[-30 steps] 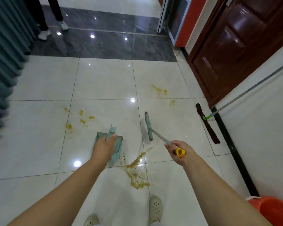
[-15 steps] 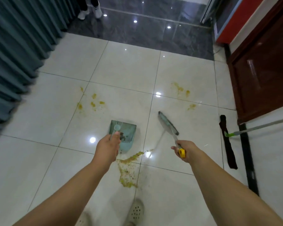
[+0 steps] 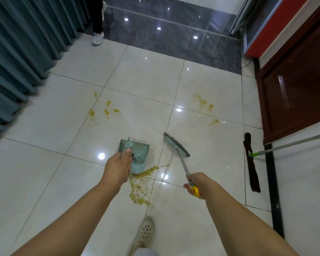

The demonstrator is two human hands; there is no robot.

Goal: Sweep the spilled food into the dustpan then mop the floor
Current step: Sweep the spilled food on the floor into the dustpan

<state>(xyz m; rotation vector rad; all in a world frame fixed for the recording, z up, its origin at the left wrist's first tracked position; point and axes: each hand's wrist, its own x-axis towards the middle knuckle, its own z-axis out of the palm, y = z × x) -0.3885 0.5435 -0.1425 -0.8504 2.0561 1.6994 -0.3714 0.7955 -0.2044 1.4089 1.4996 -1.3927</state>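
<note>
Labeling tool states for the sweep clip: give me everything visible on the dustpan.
The dustpan is pale teal, plastic by its look, with a flat tray, low walls and a comb of teeth along the edge nearest the person. A slim upright handle ends in a round cap. The left hand holds that handle. The pan stands on the white tile floor, its toothed edge touching the nearest spilled food. A few dark crumbs lie inside. The brush head is apart from it, on its right.
</note>
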